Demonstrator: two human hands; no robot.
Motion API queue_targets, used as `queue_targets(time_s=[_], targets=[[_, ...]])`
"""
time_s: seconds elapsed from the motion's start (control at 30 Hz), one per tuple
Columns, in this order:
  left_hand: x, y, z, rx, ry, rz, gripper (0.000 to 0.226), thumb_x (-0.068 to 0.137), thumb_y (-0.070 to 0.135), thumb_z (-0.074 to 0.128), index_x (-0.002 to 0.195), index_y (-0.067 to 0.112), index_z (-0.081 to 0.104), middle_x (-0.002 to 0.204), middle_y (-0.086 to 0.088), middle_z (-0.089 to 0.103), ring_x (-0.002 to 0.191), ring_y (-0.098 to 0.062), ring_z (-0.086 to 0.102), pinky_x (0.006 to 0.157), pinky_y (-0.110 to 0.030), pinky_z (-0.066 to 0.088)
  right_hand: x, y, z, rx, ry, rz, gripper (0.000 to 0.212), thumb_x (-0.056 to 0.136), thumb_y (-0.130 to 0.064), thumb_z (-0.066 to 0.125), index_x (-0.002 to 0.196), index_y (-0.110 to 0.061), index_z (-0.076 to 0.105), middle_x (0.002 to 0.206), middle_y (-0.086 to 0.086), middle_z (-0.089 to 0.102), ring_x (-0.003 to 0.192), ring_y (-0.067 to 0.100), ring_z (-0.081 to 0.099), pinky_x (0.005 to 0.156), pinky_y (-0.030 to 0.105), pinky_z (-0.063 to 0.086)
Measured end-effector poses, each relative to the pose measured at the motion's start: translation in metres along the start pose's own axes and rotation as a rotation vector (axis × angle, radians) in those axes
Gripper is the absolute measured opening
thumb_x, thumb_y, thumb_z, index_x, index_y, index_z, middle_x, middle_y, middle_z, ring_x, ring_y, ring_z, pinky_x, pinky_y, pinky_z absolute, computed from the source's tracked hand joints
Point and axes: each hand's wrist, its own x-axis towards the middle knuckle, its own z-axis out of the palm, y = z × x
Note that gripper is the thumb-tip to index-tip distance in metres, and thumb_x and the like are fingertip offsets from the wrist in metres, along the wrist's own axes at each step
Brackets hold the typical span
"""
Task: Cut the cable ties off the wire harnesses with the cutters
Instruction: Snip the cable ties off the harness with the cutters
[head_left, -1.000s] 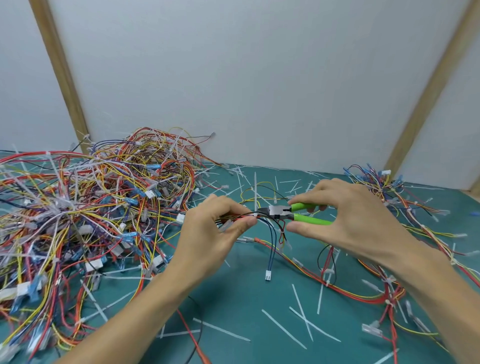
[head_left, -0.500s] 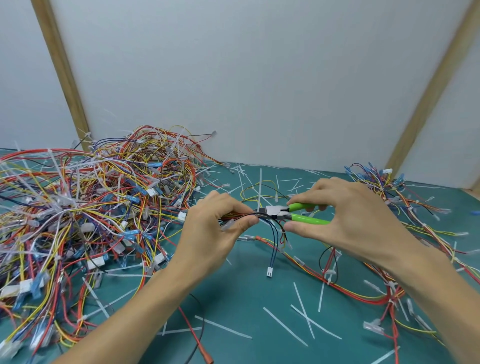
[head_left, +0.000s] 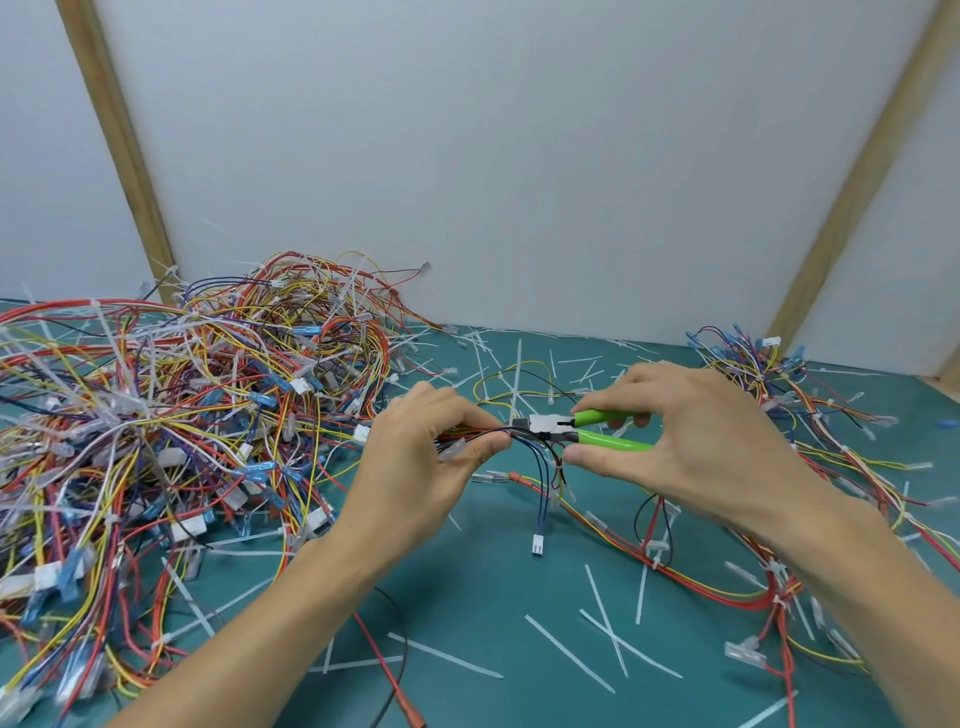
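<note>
My left hand (head_left: 415, 462) pinches a thin wire harness (head_left: 540, 467) above the green mat, its dark blue and black wires hanging down to a small white connector (head_left: 537, 544). My right hand (head_left: 685, 441) grips the green-handled cutters (head_left: 576, 428) between thumb and fingers. The metal jaws point left and sit against the bundle just right of my left fingertips. Whether a cable tie sits in the jaws is hidden by the wires.
A big tangled heap of coloured harnesses (head_left: 156, 426) fills the left of the mat. A smaller group of harnesses (head_left: 779, 395) lies at the right. Several cut white cable ties (head_left: 602, 613) are scattered over the green mat (head_left: 493, 597). A white wall stands behind.
Both hands hold the same grip and have hardly shifted. The cutters' jaws stay at the bundle.
</note>
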Motion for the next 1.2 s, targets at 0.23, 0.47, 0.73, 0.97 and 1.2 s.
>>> queue_targets(time_s=[0.23,0.47,0.73,0.97,1.2], targets=[[0.001,-0.001,0.002,0.032,-0.017,0.013,0.009,0.082,0.021,0.081,0.082,0.013,0.077,0.074,0.005,0.066,0.073,-0.018,0.051,0.068,-0.044,0.046,-0.001,-0.002,0.005,0.003,0.024,0.004,0.044,0.073,-0.08,0.062,0.096,-0.047,0.077,0.082,-0.018,0.065,0.08,0.004,0.057,0.073,0.036,0.051],[0.0,-0.003,0.003,0.031,-0.04,-0.002,0.01,0.083,0.02,0.081,0.082,0.011,0.077,0.074,0.003,0.066,0.074,-0.02,0.051,0.07,-0.044,0.045,0.001,0.0,0.004,-0.047,-0.019,-0.014,0.048,0.073,-0.082,0.057,0.099,-0.046,0.076,0.082,-0.018,0.062,0.08,0.004,0.054,0.07,0.031,0.044],[-0.003,-0.007,0.006,-0.031,-0.051,-0.077,0.008,0.082,0.019,0.081,0.083,0.012,0.079,0.073,0.004,0.067,0.076,-0.022,0.056,0.071,-0.04,0.044,0.001,0.002,0.011,-0.059,-0.039,-0.027,0.045,0.077,-0.078,0.059,0.099,-0.043,0.078,0.078,-0.014,0.062,0.075,0.006,0.05,0.065,0.031,0.038],[-0.001,-0.008,0.003,-0.056,-0.04,-0.091,0.007,0.084,0.022,0.078,0.087,0.017,0.08,0.075,0.01,0.068,0.078,-0.015,0.057,0.073,-0.037,0.046,0.0,0.004,0.023,0.099,0.018,0.07,0.038,0.076,-0.07,0.07,0.085,-0.034,0.081,0.064,-0.004,0.067,0.061,0.016,0.051,0.06,0.035,0.044],[0.0,-0.016,0.001,-0.212,-0.037,-0.234,0.006,0.088,0.025,0.075,0.087,0.019,0.077,0.08,0.008,0.072,0.081,-0.003,0.064,0.076,-0.018,0.048,0.009,0.006,0.015,0.635,0.137,0.359,0.03,0.087,-0.05,0.073,0.078,-0.022,0.073,0.064,-0.003,0.064,0.062,0.013,0.053,0.058,0.03,0.042]])
